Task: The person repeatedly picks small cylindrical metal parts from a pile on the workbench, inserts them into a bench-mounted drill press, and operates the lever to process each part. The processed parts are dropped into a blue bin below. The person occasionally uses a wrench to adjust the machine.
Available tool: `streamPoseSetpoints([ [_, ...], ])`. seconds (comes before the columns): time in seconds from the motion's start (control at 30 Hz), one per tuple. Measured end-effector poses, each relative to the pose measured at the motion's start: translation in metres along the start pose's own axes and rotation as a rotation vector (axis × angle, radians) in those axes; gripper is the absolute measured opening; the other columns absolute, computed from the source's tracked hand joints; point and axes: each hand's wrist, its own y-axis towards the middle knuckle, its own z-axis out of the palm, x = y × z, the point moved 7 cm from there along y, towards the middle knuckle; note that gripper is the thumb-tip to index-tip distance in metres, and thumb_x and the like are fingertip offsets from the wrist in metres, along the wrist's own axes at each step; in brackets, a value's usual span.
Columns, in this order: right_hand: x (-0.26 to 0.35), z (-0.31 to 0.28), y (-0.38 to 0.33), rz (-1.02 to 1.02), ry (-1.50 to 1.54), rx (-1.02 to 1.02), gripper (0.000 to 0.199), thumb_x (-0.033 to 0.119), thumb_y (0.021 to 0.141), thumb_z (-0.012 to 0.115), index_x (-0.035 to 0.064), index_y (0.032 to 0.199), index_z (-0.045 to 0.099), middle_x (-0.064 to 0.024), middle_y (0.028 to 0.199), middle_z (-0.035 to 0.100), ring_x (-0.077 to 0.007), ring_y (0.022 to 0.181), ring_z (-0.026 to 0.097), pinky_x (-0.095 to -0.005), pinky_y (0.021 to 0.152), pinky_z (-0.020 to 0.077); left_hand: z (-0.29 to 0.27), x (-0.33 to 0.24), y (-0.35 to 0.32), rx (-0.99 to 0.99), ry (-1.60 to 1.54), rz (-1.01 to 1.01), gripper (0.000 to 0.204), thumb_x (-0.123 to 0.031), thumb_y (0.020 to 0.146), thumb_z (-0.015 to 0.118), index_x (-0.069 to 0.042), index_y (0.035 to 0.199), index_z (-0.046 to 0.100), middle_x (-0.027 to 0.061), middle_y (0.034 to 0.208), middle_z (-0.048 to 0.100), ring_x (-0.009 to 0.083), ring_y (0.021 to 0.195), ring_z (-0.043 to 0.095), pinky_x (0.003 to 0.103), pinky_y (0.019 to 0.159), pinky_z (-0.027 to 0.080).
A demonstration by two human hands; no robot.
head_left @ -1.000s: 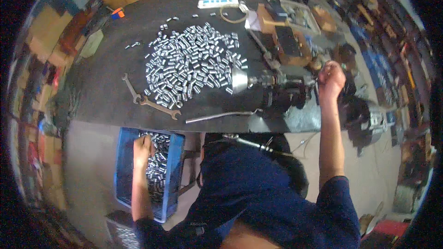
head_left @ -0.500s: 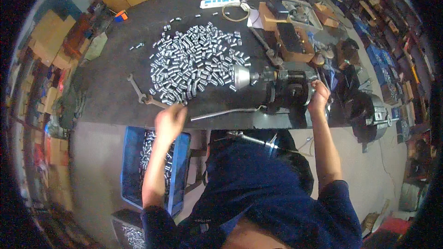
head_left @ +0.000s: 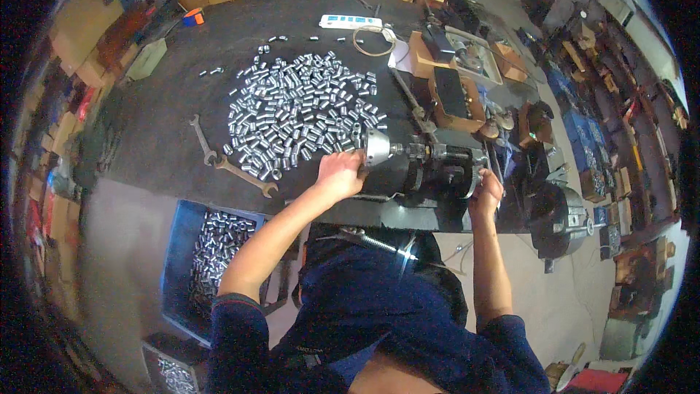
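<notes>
My left hand (head_left: 341,175) is at the mouth of a silver cone-shaped chuck (head_left: 377,147), fingers closed and pinched; whatever they hold is hidden. The chuck sits on the left end of a dark spindle fixture (head_left: 456,164) on the bench. At the fixture's right end, my right hand (head_left: 488,193) has its fingers curled round the edge of a round end part (head_left: 470,181). A wide pile of short shiny metal sleeves (head_left: 292,113) spreads over the bench just beyond my left hand.
Two open-end wrenches (head_left: 244,175) lie left of my hand. Below the bench edge stands a blue crate (head_left: 179,263) of sleeves. A power strip (head_left: 351,22), a coiled cable (head_left: 373,41) and cardboard boxes (head_left: 456,102) lie farther back. A dark round machine (head_left: 560,219) stands at right.
My left hand has moved right and up, from above the blue crate by the wrenches to the chuck. My right hand stays at the fixture's right end. The view has shifted slightly.
</notes>
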Motion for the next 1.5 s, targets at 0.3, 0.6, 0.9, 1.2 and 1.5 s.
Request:
streamPoseSetpoints([
  [0.3,-0.002,0.002,0.005,-0.057,0.031,0.155,0.016,0.018,0.078,0.054,0.0040,0.072,0.055,0.0023,0.053,0.043,-0.0059,0.040,0.036,-0.0185,0.036,0.0255,-0.006,0.041,-0.003,0.039,-1.084,-0.233,0.009,-0.010,0.074,0.056,-0.003,0.078,0.053,0.0078,0.067,0.058,0.0172,0.052,0.054,0.029,0.050,0.045],
  [0.6,-0.004,-0.006,0.005,-0.043,0.026,0.097,0.010,0.014,0.076,0.053,0.0043,0.072,0.054,0.0029,0.054,0.043,-0.0056,0.042,0.036,-0.0182,0.037,0.0252,-0.094,0.003,-0.004,-0.100,-1.109,-0.030,0.014,-0.001,0.071,0.062,0.002,0.084,0.059,0.0057,0.076,0.061,0.0121,0.072,0.057,0.025,0.065,0.045],
  [0.9,0.029,-0.004,-0.038,-0.033,0.007,0.177,0.014,0.014,0.083,0.042,0.0039,0.075,0.048,0.0046,0.053,0.034,-0.0054,0.043,0.026,-0.0203,0.040,0.0208,-0.094,0.004,-0.003,-0.119,-1.005,0.026,0.016,-0.001,0.068,0.063,0.003,0.082,0.060,0.0086,0.074,0.061,0.0125,0.072,0.057,0.026,0.066,0.045],
  [1.2,0.104,0.054,-0.016,-0.127,0.013,0.403,0.021,0.021,0.081,0.042,0.0080,0.065,0.046,0.0031,0.051,0.035,-0.0059,0.040,0.028,-0.0196,0.036,0.0198,-0.086,0.002,0.005,0.033,-1.232,0.054,0.015,0.000,0.069,0.063,0.001,0.084,0.059,0.0032,0.078,0.059,0.0085,0.074,0.054,0.022,0.067,0.043],
  [1.5,0.020,0.032,0.092,-0.650,-0.214,0.186,0.014,0.014,0.076,0.049,0.0047,0.068,0.057,0.0012,0.057,0.047,-0.0054,0.049,0.041,-0.0186,0.040,0.0290,-0.068,0.004,0.006,-0.103,-0.785,-0.107,0.036,-0.028,0.084,0.048,0.000,0.060,0.052,0.0078,0.048,0.052,0.0188,0.045,0.053,0.032,0.047,0.040],
])
